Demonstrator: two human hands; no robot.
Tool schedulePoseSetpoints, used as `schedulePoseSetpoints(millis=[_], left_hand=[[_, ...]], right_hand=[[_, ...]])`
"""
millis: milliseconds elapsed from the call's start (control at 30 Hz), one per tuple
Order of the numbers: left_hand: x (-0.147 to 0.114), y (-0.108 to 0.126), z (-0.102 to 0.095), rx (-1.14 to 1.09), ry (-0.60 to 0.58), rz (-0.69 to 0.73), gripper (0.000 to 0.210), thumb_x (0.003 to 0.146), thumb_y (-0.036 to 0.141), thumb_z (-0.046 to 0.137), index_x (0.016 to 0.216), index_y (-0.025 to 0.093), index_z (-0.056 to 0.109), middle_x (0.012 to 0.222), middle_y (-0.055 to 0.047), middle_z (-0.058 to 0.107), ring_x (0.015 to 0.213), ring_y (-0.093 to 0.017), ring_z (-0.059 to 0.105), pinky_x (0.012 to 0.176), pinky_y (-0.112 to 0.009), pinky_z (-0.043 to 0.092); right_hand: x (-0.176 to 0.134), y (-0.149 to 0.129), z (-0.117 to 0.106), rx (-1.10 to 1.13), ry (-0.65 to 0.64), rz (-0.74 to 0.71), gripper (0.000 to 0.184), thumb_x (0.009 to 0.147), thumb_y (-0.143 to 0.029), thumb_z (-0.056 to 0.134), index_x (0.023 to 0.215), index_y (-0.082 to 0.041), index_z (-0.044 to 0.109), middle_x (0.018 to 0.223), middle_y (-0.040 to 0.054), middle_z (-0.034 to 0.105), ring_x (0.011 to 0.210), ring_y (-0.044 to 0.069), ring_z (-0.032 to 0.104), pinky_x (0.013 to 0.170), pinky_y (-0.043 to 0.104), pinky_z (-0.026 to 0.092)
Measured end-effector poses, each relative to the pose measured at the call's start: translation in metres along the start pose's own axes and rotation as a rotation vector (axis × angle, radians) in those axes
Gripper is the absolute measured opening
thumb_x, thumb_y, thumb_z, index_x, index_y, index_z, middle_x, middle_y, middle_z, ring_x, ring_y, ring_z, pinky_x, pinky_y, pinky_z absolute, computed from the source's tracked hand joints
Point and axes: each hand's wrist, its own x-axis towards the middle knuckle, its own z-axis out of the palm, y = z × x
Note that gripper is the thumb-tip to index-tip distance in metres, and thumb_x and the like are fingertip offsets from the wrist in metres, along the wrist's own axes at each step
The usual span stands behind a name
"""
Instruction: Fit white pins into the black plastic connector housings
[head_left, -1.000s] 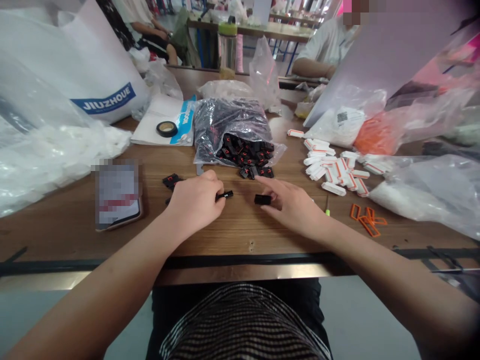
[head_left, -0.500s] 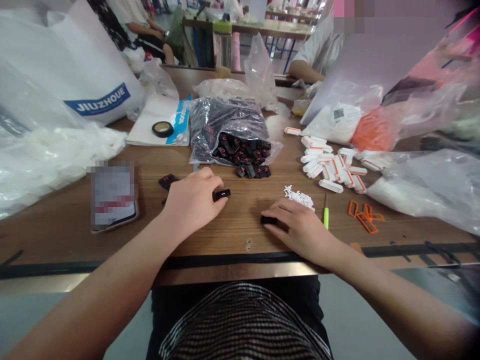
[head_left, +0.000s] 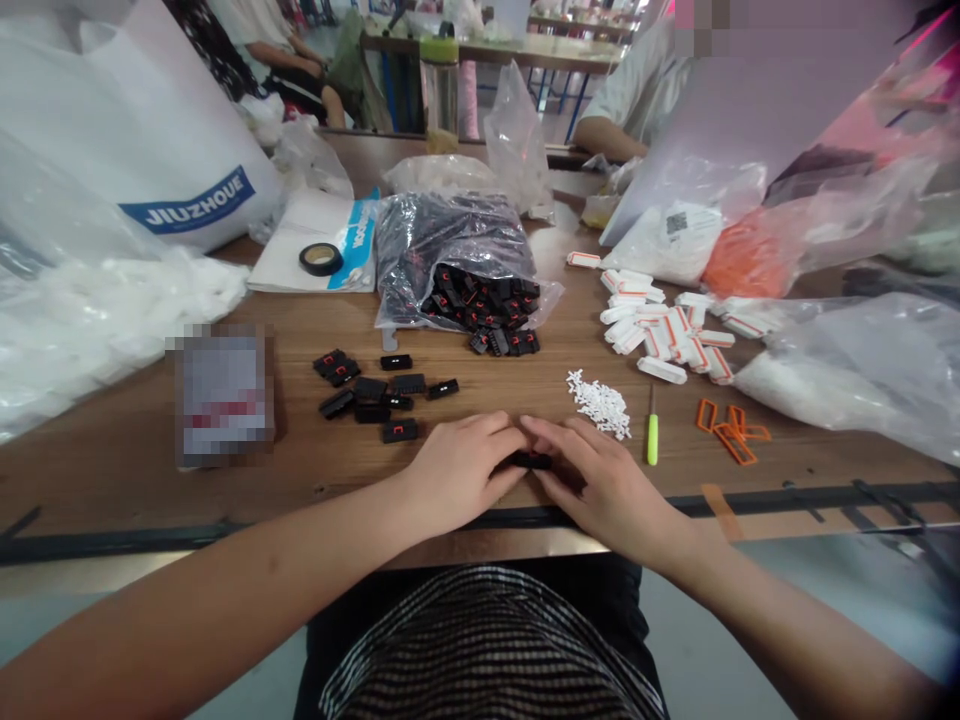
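Near the table's front edge, my left hand (head_left: 472, 462) and my right hand (head_left: 589, 462) meet around one small black plastic part (head_left: 531, 460). Fingers of both hands are closed on it, and they cover most of its surface. Left of my hands lies a loose group of black plastic parts (head_left: 409, 384), some with red pieces in them. Just beyond my right hand is a heap of tiny white pieces (head_left: 600, 400). A screwdriver with a yellow-green handle (head_left: 652, 438) lies to the right of that heap.
A clear bag of black parts (head_left: 457, 230) stands open at the back. White cases with orange strips (head_left: 660, 325) and orange frames (head_left: 729, 432) lie right. Black tape (head_left: 320, 259) rests on a booklet (head_left: 277, 270); a phone (head_left: 225, 395) is left. Another person's arm (head_left: 611, 138) shows behind.
My left hand has left the loose black parts and come right and nearer, joining my right hand at the black part. The part in my right hand has moved slightly nearer the edge.
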Motion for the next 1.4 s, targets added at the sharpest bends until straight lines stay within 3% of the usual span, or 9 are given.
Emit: schedulePoseSetpoints(millis=[267, 467, 633, 833, 933, 1000, 1067, 1233, 1400], left_hand=[[-0.001, 0.002, -0.011, 0.007, -0.004, 0.011, 0.018, 0.086, 0.031, 0.062, 0.101, 0.020, 0.064, 0.096, -0.003, 0.065, 0.091, -0.020, 0.061, 0.080, -0.035, 0.050], [-0.002, -0.017, -0.047, 0.419, 0.269, -0.184, 0.025, 0.087, 0.035, 0.062, 0.106, 0.019, 0.066, 0.108, -0.009, 0.066, 0.102, -0.029, 0.054, 0.089, -0.046, 0.040], [0.001, -0.025, -0.053, 0.623, 0.134, -0.232, 0.017, 0.092, 0.026, 0.054, 0.093, 0.020, 0.070, 0.091, -0.008, 0.066, 0.092, -0.028, 0.054, 0.080, -0.044, 0.039], [0.035, -0.009, -0.035, 0.274, -0.015, -0.183, 0.015, 0.089, 0.030, 0.058, 0.095, 0.023, 0.069, 0.094, -0.003, 0.065, 0.074, -0.018, 0.060, 0.065, -0.032, 0.044], [0.081, -0.008, -0.037, 0.006, 0.190, -0.133, 0.020, 0.088, 0.026, 0.059, 0.105, 0.021, 0.066, 0.099, -0.006, 0.066, 0.081, -0.018, 0.062, 0.074, -0.034, 0.049], [0.109, -0.010, -0.043, -0.268, 0.407, -0.181, 0.047, 0.088, 0.030, 0.061, 0.133, 0.023, 0.049, 0.128, -0.010, 0.057, 0.090, -0.018, 0.064, 0.077, -0.033, 0.051], [0.123, -0.012, -0.049, -0.391, 0.479, -0.192, 0.063, 0.087, 0.037, 0.064, 0.143, 0.027, 0.035, 0.144, -0.012, 0.044, 0.098, -0.021, 0.064, 0.080, -0.036, 0.052], [0.084, -0.014, -0.045, -0.288, 0.371, -0.192, 0.050, 0.085, 0.036, 0.065, 0.131, 0.023, 0.051, 0.140, -0.011, 0.046, 0.111, -0.025, 0.059, 0.091, -0.039, 0.050], [0.021, -0.011, -0.023, -0.370, 0.035, -0.160, 0.044, 0.082, 0.030, 0.068, 0.124, 0.025, 0.057, 0.125, -0.008, 0.059, 0.099, -0.020, 0.063, 0.076, -0.032, 0.054]], right_hand=[[0.008, -0.002, -0.004, -0.089, -0.061, -0.021, 0.039, 0.084, -0.014, 0.056, 0.122, -0.017, 0.058, 0.098, 0.0087, 0.068, 0.089, 0.022, 0.062, 0.084, 0.044, 0.048], [-0.007, 0.002, 0.004, -0.005, 0.006, 0.020, 0.032, 0.088, -0.021, 0.056, 0.119, -0.019, 0.063, 0.106, 0.0098, 0.068, 0.092, 0.020, 0.063, 0.083, 0.039, 0.052], [-0.015, 0.003, 0.011, 0.080, 0.068, 0.038, 0.029, 0.090, -0.022, 0.056, 0.117, -0.018, 0.064, 0.101, 0.0090, 0.067, 0.092, 0.019, 0.062, 0.080, 0.036, 0.053], [-0.012, 0.001, 0.011, 0.100, 0.062, 0.034, 0.027, 0.091, -0.022, 0.055, 0.115, -0.020, 0.065, 0.100, 0.0072, 0.068, 0.090, 0.018, 0.062, 0.079, 0.036, 0.053], [-0.013, 0.002, 0.011, 0.114, 0.064, 0.039, 0.026, 0.091, -0.022, 0.054, 0.115, -0.019, 0.065, 0.103, 0.0085, 0.067, 0.089, 0.018, 0.061, 0.078, 0.035, 0.053], [-0.014, 0.003, 0.012, 0.122, 0.067, 0.043, 0.026, 0.091, -0.021, 0.054, 0.114, -0.018, 0.065, 0.103, 0.0088, 0.067, 0.087, 0.017, 0.061, 0.077, 0.035, 0.052], [-0.014, 0.003, 0.011, 0.132, 0.066, 0.042, 0.025, 0.091, -0.021, 0.054, 0.114, -0.018, 0.066, 0.101, 0.0083, 0.066, 0.084, 0.016, 0.060, 0.076, 0.034, 0.052], [-0.013, 0.003, 0.010, 0.140, 0.083, 0.085, 0.030, 0.089, -0.022, 0.057, 0.118, -0.019, 0.063, 0.092, 0.0048, 0.065, 0.069, 0.012, 0.056, 0.070, 0.032, 0.050], [-0.012, 0.004, 0.011, 0.164, 0.146, 0.202, 0.026, 0.085, -0.024, 0.063, 0.111, -0.021, 0.063, 0.075, -0.0012, 0.060, 0.065, 0.011, 0.055, 0.065, 0.028, 0.048]])
